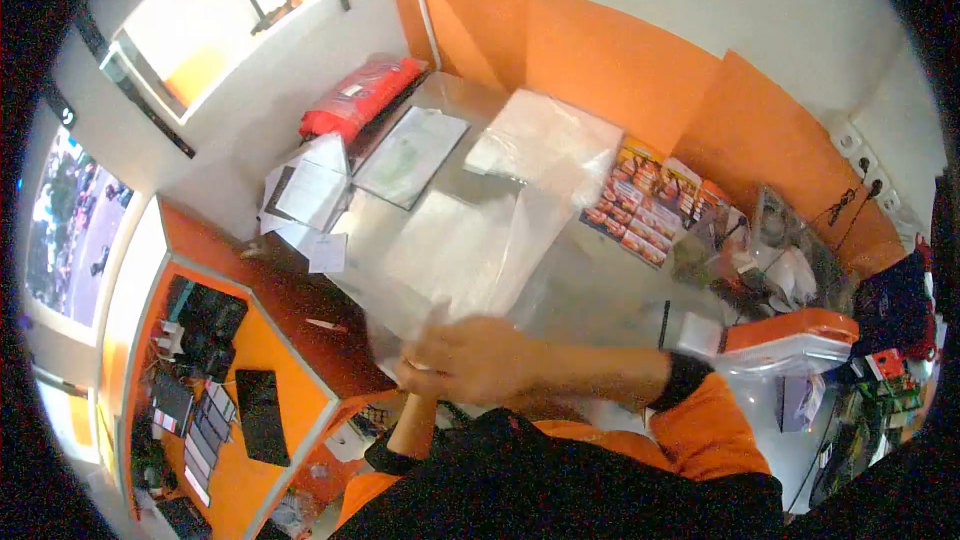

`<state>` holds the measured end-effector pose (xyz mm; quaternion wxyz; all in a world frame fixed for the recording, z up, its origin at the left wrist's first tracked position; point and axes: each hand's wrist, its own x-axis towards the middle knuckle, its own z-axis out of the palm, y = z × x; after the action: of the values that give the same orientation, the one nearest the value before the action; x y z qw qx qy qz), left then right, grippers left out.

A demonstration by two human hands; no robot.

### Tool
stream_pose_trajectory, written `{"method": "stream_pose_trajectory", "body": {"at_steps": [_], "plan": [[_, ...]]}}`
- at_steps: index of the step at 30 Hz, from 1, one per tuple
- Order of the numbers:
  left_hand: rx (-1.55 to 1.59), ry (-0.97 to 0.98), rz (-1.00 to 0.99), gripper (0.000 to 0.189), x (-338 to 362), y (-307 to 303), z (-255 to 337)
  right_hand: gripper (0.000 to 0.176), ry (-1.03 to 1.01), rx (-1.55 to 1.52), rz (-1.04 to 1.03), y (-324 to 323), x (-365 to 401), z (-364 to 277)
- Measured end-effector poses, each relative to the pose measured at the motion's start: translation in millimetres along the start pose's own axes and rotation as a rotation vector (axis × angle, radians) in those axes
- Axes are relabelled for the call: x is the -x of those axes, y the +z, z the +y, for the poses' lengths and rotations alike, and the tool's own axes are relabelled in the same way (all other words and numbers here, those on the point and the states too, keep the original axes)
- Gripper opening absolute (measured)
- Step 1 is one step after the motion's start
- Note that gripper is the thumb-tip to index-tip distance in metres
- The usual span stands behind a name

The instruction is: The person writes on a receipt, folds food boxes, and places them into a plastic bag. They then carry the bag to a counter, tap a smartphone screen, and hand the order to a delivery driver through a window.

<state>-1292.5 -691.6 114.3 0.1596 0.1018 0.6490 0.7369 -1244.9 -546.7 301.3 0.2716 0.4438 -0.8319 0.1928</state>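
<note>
My right hand reaches across from the right and meets my left hand over the near edge of the table. The two overlap, and motion blurs them. My right hand hides much of my left, so the fingers and anything between them cannot be made out. Just beyond the hands lies a white sheet in clear plastic on the metal-topped table. Farther back is a white flat stack, also under clear plastic.
A red plastic package, a clear-covered board and loose papers lie at the back left. Food-picture leaflets and an orange-lidded box are to the right. An orange counter holding a phone stands at left.
</note>
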Motion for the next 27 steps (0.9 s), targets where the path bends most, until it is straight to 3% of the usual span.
{"method": "stream_pose_trajectory", "body": {"at_steps": [1,3,4,6,7,8,9,10,11,13,16,19,22,25,27], "plan": [[0.341,0.038,0.088,0.049,13,7,9,0.024,0.076,-0.088,-0.018,47,21,-8],[0.562,0.013,0.164,0.046,35,12,17,0.016,0.212,-0.235,-0.138,121,72,-16],[0.526,-0.075,0.189,0.045,41,10,12,0.014,0.276,-0.299,-0.24,142,94,-21],[0.12,-0.528,0.082,0.043,36,-12,-31,0.014,0.42,-0.363,-0.451,155,118,-28],[-0.012,-0.439,0.128,0.039,44,-20,-62,0.014,0.487,-0.396,-0.559,160,131,-30],[-0.142,-0.343,0.169,0.034,52,-23,-77,0.019,0.637,-0.345,-0.309,166,153,-22],[-0.066,-0.3,0.167,0.019,58,-19,-73,0.024,0.777,-0.28,-0.057,168,178,-4],[-0.053,-0.249,0.256,0.017,62,-17,-73,0.03,0.907,-0.204,0.197,165,191,14],[-0.039,-0.2,0.344,0.015,67,-14,-73,0.051,1.105,0.124,0.175,144,184,32],[-0.188,-0.082,0.47,0.014,73,-12,-70,0.067,1.392,0.314,0.2,140,206,61],[-0.688,0.138,0.575,0.015,64,-22,-59,0.073,1.384,0.234,-0.086,164,240,66],[-0.375,-0.112,0.615,0.015,59,-36,-76,0.067,1.557,-0.024,-0.174,173,246,59],[-0.806,0.083,0.622,0.015,59,-45,-63,0.048,1.53,-0.539,-0.138,160,261,74],[-0.581,-0.016,0.63,0.016,52,-42,-42,0.026,1.548,-1.21,-0.246,102,257,70],[-0.543,0.01,0.561,0.017,42,-45,-33,0.019,1.527,-1.153,-0.334,90,262,66]]}}
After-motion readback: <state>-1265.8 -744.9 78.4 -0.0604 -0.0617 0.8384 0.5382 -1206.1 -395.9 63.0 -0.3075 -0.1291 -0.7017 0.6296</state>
